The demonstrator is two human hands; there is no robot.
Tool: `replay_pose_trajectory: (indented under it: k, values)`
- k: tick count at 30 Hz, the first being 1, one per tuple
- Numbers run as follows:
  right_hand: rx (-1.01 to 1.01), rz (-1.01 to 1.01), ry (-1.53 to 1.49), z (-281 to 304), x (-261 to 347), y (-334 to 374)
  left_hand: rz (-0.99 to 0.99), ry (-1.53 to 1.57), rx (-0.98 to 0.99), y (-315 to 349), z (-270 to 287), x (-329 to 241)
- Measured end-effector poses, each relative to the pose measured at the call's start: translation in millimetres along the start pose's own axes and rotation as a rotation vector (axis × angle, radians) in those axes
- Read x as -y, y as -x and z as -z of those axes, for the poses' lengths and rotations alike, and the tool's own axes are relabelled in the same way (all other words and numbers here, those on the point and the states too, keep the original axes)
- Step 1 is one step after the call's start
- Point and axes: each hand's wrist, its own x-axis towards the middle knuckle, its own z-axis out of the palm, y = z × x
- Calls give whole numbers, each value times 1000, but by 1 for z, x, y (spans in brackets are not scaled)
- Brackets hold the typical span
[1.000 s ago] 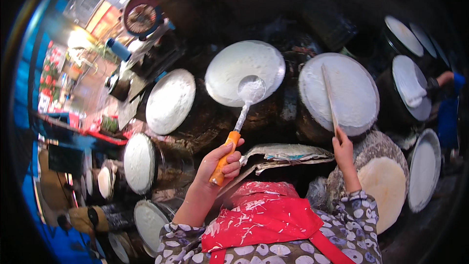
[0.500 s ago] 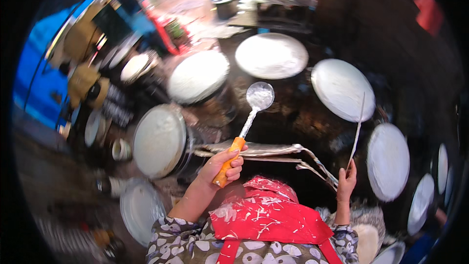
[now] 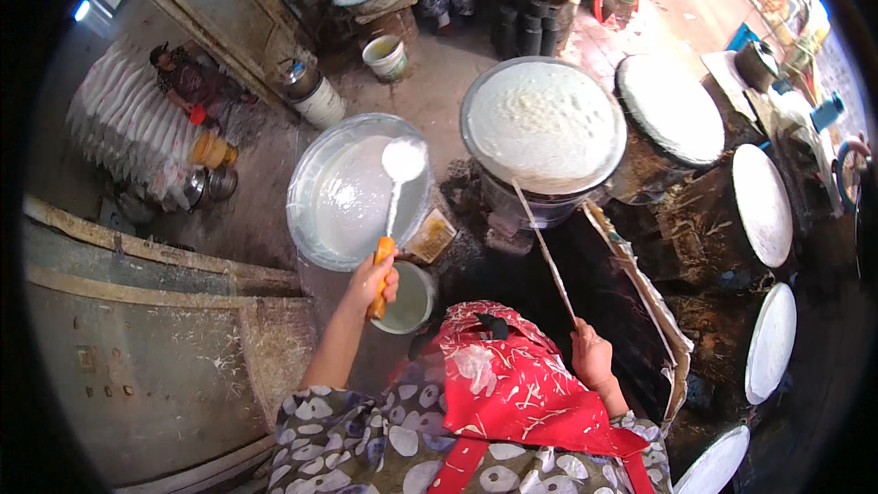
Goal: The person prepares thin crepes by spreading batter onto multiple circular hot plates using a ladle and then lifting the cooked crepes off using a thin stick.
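A: So, what's-in-which-hand rundown?

B: In the left hand, fingers wrapped round the orange grip of a ladle, bowl end over the right part of the tub. Can't tell if dipped in the white liquid or just above, too much glare. In the right hand, closed round the near end of a thin stick. Far tip right by the near rim of the closest disc, can't tell if touching.

A: Anything sketchy?

B: Yeah, probably. Could dribble on the floor if swung out too full or tipped. Could also clip the tub rim with the ladle's neck if pulled back low. As for the stick, might gouge the disc's white top with one careless body turn, or catch the ragged board off to the right.

A: And room to move?

B: Tight low down. Pail behind the left hand in this view, just beside the tub's near edge. Partition further left. Dark gap between the drum under the disc and the apron, crossed by the stick. Best slack probably straight up from the tub, or along the floor strip between tub and disc.
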Motion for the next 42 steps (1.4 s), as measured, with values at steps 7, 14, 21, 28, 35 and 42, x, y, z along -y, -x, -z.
replay_pose_trajectory:
  k: [7, 14, 21, 28, 35, 42]
  values:
    - [138, -29, -17, -18, 35, -14, -94, -1084, -310, -159, 112, 22]
    - [249, -20, -72, -28, 41, -40, 78, -1206, -191, -161, 136, 56]
    - [626, -385, -827, -113, 103, -152, 395, 414, 18, -73, 86, 84]
    - [720, -503, -1126, -184, 147, -256, 224, 905, 143, -66, 55, 103]
    - [734, -602, -1284, -219, 162, -293, 255, 942, 118, -68, 53, 103]
    - [787, -705, -1372, -227, 160, -302, 259, 942, 135, -70, 56, 108]
